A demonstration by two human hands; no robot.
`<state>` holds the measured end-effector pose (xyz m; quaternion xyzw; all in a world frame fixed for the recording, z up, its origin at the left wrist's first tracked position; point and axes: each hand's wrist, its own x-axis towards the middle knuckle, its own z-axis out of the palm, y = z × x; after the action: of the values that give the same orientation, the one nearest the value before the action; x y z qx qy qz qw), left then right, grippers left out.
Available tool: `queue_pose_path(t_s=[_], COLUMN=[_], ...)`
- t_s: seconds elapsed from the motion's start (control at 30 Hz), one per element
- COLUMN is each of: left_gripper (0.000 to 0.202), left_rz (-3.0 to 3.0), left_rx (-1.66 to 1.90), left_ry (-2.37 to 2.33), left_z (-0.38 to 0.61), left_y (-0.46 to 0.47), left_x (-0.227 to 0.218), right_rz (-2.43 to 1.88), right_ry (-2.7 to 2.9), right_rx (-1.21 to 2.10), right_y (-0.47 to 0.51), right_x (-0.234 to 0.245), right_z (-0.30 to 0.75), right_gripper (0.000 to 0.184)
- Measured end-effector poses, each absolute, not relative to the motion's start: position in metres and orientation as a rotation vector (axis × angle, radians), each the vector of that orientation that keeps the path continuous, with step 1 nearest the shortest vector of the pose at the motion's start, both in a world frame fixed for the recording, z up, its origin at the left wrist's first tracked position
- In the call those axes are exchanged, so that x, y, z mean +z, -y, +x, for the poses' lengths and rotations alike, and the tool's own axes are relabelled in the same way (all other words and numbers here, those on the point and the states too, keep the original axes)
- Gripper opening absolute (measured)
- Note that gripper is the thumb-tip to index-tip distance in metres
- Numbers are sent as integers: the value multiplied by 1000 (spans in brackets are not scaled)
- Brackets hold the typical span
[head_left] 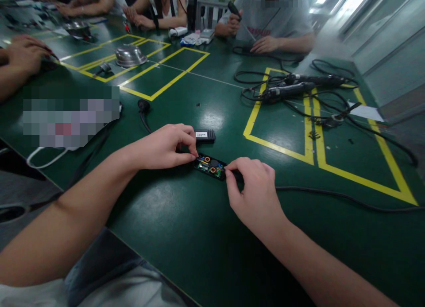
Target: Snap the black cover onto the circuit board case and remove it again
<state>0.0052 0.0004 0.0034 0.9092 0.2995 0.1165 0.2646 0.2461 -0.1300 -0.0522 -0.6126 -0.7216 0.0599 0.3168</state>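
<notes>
An open black adapter case (pixel 210 166) lies on the table between my hands, with a green circuit board, copper coils and thin coloured wires showing inside. My left hand (pixel 166 146) pinches its left end, thumb and index finger together by the wires. At the right end, my right hand (pixel 251 183) grips the case near the cable, fingers closed. Just behind the case rests a ribbed black cover (pixel 206 136) with a white label, beside my left fingers. A black power plug (pixel 144 106) has its cord running under my left hand. Another black cord (pixel 318 190) leads off to the right.
Black electric screwdrivers (pixel 288 91) with tangled cords lie at the right within yellow tape. A metal bowl (pixel 129 56) sits upside down farther back. A pixelated bag-like item (pixel 66 121) is at the left edge. Several people sit around the table; one holds a dark tool (pixel 233 8).
</notes>
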Motion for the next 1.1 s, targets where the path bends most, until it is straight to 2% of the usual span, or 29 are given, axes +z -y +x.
queue_pose_path(t_s=[0.13, 0.23, 0.37, 0.47, 0.67, 0.77, 0.87, 0.97, 1.1], left_gripper=[22, 34, 51, 51, 47, 45, 49, 58, 54], left_rz=[2528, 2518, 2483, 2455, 2418, 2383, 2374, 2399, 2434], left_rx=[440, 518, 438, 433, 532, 466, 390, 332, 279], left_ry=[-957, -1098, -1220, -1238, -949, -816, -740, -748, -777], left_z=[9, 12, 13, 11, 8, 9, 10, 11, 13], left_y=[-1, -5, -11, -12, 0, 6, 10, 10, 9], left_x=[-2, -11, -22, -23, -5, 3, 4, 2, 6], right_rz=[-1608, -1625, -1625, -1615, -1615, -1623, -1636, -1642, -1646], right_ry=[1879, 1855, 1820, 1803, 1765, 1781, 1816, 1838, 1873], right_rx=[198, 218, 239, 277, 298, 293, 283, 296, 302], right_y=[130, 130, 129, 129, 131, 132, 132, 131, 129], right_x=[-51, -51, -52, -53, -53, -53, -51, -51, -51], right_z=[246, 245, 245, 246, 246, 245, 246, 246, 247], right_gripper=[16, 16, 16, 18, 48, 56, 51, 31, 23])
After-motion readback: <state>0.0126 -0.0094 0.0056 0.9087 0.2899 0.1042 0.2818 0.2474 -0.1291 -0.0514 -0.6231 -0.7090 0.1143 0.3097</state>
